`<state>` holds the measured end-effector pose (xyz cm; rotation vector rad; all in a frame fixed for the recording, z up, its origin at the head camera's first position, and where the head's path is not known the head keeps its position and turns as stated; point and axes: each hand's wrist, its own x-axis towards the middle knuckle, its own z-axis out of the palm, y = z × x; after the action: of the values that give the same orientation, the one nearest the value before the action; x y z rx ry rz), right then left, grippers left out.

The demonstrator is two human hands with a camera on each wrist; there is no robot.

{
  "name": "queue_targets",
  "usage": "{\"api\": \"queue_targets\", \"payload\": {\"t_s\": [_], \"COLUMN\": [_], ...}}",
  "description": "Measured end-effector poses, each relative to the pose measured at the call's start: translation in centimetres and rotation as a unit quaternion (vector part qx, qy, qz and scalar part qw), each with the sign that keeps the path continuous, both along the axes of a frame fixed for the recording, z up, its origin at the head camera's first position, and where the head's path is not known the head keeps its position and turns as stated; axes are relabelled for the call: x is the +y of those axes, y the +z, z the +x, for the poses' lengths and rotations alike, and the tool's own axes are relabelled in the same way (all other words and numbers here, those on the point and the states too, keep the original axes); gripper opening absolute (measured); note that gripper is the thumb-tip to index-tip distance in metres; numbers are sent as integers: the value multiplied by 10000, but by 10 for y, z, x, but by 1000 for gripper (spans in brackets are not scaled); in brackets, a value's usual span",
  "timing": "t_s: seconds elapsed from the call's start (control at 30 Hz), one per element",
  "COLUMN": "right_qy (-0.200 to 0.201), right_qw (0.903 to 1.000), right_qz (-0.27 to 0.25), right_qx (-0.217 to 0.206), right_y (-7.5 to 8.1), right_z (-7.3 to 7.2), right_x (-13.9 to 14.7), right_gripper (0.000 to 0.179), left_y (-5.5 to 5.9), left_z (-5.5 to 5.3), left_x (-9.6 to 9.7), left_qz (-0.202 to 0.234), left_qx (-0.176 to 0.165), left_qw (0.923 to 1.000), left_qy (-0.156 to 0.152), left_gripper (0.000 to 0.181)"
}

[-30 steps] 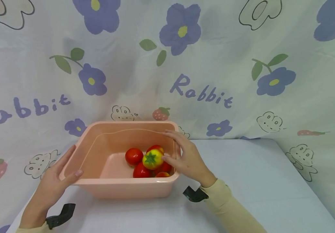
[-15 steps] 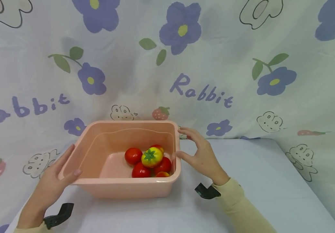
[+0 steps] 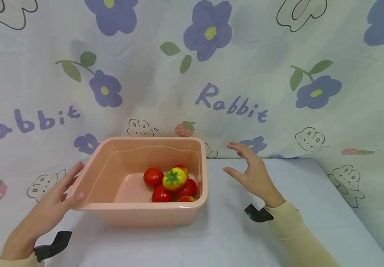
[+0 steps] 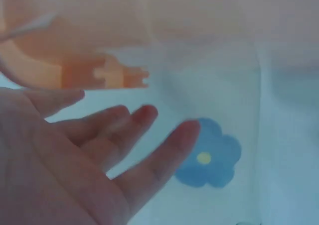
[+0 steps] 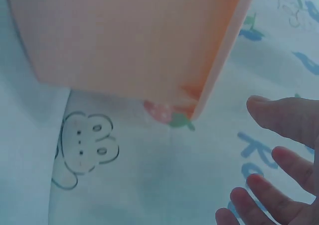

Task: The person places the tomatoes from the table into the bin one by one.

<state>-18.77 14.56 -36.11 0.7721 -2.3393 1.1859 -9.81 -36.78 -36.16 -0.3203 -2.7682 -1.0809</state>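
A pink plastic basin (image 3: 138, 215) stands on the table in the head view. In its right half lie several glossy red tomatoes (image 3: 153, 178) and a yellow one with a green star-shaped top (image 3: 174, 179), resting over the others. Two red-and-yellow fruits are partly hidden, one behind the pile and one behind the front rim. My left hand (image 3: 49, 205) is at the basin's left edge; in the left wrist view its relaxed fingers (image 4: 162, 158) spread below the rim. My right hand (image 3: 255, 178) hovers to the right of the basin, fingers apart, holding nothing.
A white cloth covers the table (image 3: 232, 237). Behind it hangs a curtain (image 3: 165, 92) printed with flowers, rabbits and lettering, close to the basin's far side. Each wrist wears a black strap mount (image 3: 258, 214).
My right hand has drawn back from inside the basin, over its right rim, and out to the right. My left hand has loosened and slid slightly left. The fruits stay in the basin.
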Motion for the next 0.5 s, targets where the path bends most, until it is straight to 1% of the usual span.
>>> {"api": "queue_targets", "payload": {"t_s": [0.1, 0.2, 0.27, 0.3, 0.43, 0.5], "right_qy": [-164, -367, -544, -642, -1023, -1169], "right_qw": [9997, 9988, 9976, 9967, 9925, 9901], "right_qz": [164, 324, 427, 484, 656, 757], "right_qx": [22, 68, 104, 112, 157, 170], "right_y": [1, 3, 4, 5, 8, 9], "right_z": [-2, -5, -7, -7, -10, -11], "right_x": [14, 30, 41, 46, 64, 71], "right_gripper": [65, 65, 65, 65, 64, 66], "left_y": [6, 12, 18, 21, 34, 40], "left_z": [-3, -5, -7, -8, -15, -18], "left_x": [-6, -12, -16, -18, -20, -19], "left_qz": [-332, -622, -741, -855, -1360, -1681], "left_qx": [21, 209, 316, 347, 624, 702], "left_qw": [9994, 9978, 9967, 9956, 9881, 9822], "left_qy": [52, 86, 102, 164, 353, 455], "left_gripper": [76, 75, 76, 77, 82, 85]}}
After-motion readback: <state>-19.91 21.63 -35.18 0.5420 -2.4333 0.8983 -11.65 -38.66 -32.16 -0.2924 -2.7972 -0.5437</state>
